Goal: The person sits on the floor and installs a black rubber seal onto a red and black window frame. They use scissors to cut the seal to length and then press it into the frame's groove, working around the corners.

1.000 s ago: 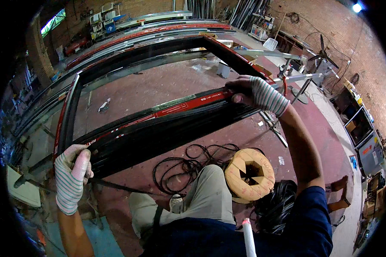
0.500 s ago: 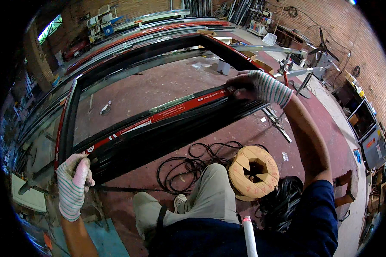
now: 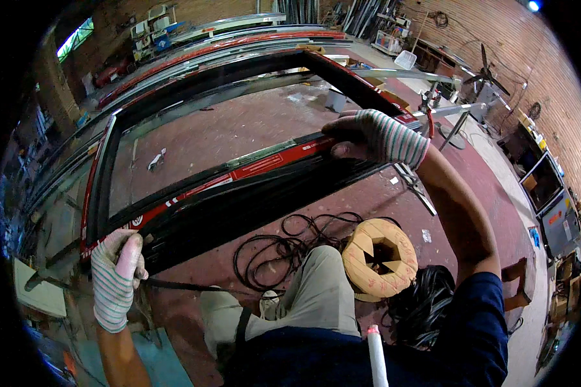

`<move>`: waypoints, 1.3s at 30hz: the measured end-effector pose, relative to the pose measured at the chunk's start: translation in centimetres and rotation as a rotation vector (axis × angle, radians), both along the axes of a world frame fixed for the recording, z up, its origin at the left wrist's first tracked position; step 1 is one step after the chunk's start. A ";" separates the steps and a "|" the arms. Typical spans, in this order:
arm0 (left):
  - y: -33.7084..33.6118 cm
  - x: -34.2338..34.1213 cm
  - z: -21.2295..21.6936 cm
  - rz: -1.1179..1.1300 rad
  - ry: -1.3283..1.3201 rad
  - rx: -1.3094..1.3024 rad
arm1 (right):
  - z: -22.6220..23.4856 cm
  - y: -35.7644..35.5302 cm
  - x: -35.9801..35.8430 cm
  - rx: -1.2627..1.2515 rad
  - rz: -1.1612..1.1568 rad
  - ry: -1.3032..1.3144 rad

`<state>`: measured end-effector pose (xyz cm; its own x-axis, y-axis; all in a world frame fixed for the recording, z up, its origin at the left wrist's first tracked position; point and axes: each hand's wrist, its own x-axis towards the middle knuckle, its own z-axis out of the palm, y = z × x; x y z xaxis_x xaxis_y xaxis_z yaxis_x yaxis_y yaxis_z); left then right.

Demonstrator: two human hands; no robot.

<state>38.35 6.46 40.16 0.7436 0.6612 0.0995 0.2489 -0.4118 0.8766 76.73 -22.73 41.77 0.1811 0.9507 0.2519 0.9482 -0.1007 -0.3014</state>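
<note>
A large rectangular black window frame with red protective film lies tilted in front of me. Near its close left corner, my left hand, in a striped knit glove, pinches a black rubber strip. From that hand the strip trails toward loose black loops on the floor. Toward the right end of the near rail, my gloved right hand is closed with fingers over the top and thumb on the front face. A dark length of strip appears to run along the rail between both hands; the right fingertips partly hide it.
On the floor by my knee stands a round paper-wrapped roll, beside a black plastic bundle. Long metal profiles lie beyond the frame. A fan and a dark cabinet stand at right.
My right hand has slid a little left along the near rail. Dark strip now overlaps part of the red film. My left hand stays at the corner, shifted slightly.
</note>
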 end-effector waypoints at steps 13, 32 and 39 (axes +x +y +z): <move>0.7 -0.1 -1.3 -0.062 -0.022 -0.004 | -0.4 0.9 -0.5 0.085 0.088 -0.027; 0.3 0.3 -0.5 -0.115 -0.039 -0.037 | -0.6 3.8 -2.3 0.042 0.068 -0.134; 0.6 0.2 -0.3 -0.121 0.004 -0.033 | 0.5 5.7 -5.7 -0.041 0.045 -0.033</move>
<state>38.53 7.05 39.83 0.8183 0.5698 0.0760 0.2027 -0.4096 0.8895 71.08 -17.01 42.25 0.1303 0.9672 0.2181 0.9614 -0.0696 -0.2661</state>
